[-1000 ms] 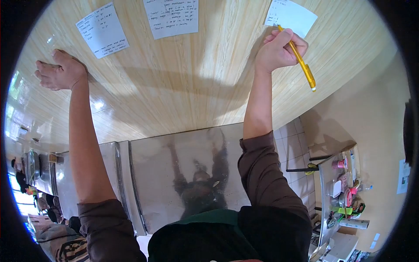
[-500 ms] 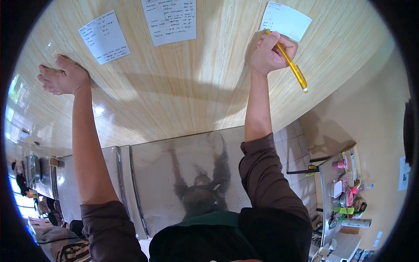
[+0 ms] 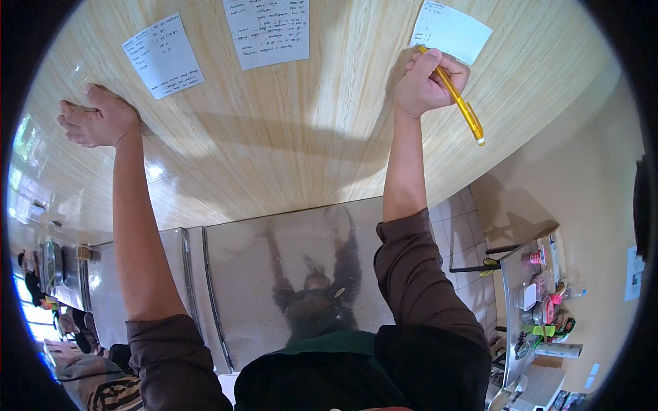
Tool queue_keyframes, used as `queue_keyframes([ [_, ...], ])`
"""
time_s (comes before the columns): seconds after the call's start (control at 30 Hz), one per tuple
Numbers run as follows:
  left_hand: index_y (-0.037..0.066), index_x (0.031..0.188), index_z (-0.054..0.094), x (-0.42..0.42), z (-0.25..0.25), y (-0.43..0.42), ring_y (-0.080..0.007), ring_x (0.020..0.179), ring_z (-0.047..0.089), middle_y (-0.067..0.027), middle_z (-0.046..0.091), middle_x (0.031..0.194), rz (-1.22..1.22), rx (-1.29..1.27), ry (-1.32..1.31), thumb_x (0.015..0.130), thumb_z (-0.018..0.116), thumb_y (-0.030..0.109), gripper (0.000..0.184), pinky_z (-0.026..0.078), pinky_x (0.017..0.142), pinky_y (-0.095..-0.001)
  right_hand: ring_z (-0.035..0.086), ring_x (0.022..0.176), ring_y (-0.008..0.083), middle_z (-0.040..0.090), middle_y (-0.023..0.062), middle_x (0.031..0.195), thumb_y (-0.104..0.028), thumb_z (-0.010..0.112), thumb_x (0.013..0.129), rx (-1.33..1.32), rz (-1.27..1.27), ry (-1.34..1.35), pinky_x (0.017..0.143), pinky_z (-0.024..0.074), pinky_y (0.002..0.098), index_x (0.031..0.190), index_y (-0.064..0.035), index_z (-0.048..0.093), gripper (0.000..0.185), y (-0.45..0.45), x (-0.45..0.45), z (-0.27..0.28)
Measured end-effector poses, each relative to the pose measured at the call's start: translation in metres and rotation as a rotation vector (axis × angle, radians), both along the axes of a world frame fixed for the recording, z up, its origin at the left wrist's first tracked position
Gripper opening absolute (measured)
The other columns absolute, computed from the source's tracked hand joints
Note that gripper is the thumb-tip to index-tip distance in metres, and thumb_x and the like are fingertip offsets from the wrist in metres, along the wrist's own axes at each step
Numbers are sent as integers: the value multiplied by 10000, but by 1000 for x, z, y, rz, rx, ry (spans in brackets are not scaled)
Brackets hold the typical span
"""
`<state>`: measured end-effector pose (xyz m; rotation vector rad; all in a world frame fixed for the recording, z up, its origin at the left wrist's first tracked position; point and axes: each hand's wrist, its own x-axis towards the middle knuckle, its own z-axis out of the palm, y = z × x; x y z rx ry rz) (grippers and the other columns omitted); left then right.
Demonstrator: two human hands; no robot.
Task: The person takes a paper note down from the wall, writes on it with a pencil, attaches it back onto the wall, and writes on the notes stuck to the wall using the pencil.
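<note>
My right hand is closed around a yellow pen with a clip and a white end. The pen's tip is at the lower left edge of a white note sheet, which bears a few short handwritten lines near its top and left side. On the left, my left hand rests on the pale wood-grain surface, fingers apart and holding nothing. A second handwritten sheet lies nearest that hand. Between the hands, a third sheet is densely filled with writing.
A grey reflective metal surface is below the wood surface's near edge. To the right, a side table carries tubs, packets and bottles. At the lower left are another person and a metal counter with a pot.
The view has shifted very slightly. A little more writing seems to show on the right-hand sheet, while both hands keep nearly the same places.
</note>
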<state>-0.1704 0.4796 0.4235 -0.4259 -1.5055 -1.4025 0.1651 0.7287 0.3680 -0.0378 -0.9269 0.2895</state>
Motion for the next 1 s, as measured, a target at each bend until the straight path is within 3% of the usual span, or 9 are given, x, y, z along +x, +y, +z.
queue_keyframes([
  [0.17,67,1505,320,2,0,1,-462,1452,150,-269,217,1571,-4,8,-10,937,477,595,791,85,1192,-569,508,589,64,535,9,708,-134,671,928,0,-66,3,559,435,202,879,-60,480,210,8,1,-4],
  [0.27,64,1504,320,0,-1,0,-467,1449,152,-268,215,1572,-2,7,-8,933,487,585,790,88,1189,-573,487,479,74,552,57,599,-94,617,940,-4,-83,18,476,415,197,893,-55,452,176,4,0,0],
  [0.37,64,1502,323,-2,-2,0,-473,1445,155,-269,217,1570,5,3,3,933,492,574,783,95,1186,-577,481,479,76,561,65,611,-111,621,947,-5,-128,-8,469,410,199,899,-55,451,186,4,1,-1],
  [0.47,62,1498,328,-6,-2,0,-478,1441,159,-274,225,1564,16,-2,37,935,493,569,776,102,1182,-583,496,483,79,573,72,631,-103,629,944,28,-61,15,466,421,199,909,-55,452,187,2,-1,2],
  [0.57,61,1491,335,-8,-4,0,-478,1439,163,-277,230,1559,14,2,32,933,497,570,773,108,1177,-590,520,635,55,558,24,764,-109,674,930,14,-34,-12,568,430,185,897,-53,481,203,2,-2,-2],
  [0.67,63,1484,346,-5,-3,0,-477,1437,168,-278,233,1557,6,15,21,931,504,569,767,112,1174,-595,525,659,55,563,29,792,-97,682,919,32,-27,-22,568,428,183,896,-42,498,193,5,0,-4],
  [1.0,44,1464,372,-9,-3,0,-469,1418,204,-270,262,1544,41,0,82,933,512,550,747,147,1162,-585,502,610,47,587,22,767,-117,704,909,54,-61,-58,544,415,182,878,-45,515,204,7,1,-4],
])
